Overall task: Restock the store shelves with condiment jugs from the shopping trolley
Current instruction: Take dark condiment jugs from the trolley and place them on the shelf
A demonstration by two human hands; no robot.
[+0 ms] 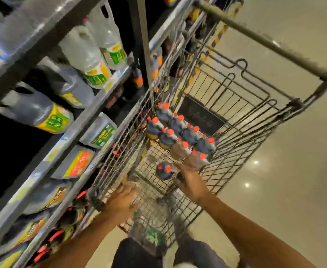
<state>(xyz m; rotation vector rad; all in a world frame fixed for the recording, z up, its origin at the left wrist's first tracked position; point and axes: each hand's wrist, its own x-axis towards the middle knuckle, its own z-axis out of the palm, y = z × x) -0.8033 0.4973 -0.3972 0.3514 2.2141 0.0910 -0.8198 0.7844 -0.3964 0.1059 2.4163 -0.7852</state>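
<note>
Jugs (180,132) are standing upright in a cluster on the floor of the shopping trolley (255,105), red caps pointing up toward you, with one lone jug (164,171) set apart on the near side of the group. You are reaching both arms down into the basket. Your right hand (192,182) is hovering just beside that lone jug, which is lying a little to the hand's left and slightly ahead; the fingers are looking spread and relaxed, gripping nothing, though motion blur is making the fingertips hard to read. Your left hand (120,203) is hanging nearer the trolley's shelf-side wall, fingers loosely open and also holding nothing. So the right hand is the nearer one, and since the jug's long axis is running vertically, you are probably needing to come down over the cap or handle from above. Shelves (93,113) on your left are already carrying larger jugs with green and yellow labels, and the trolley is sitting close against them.
</note>
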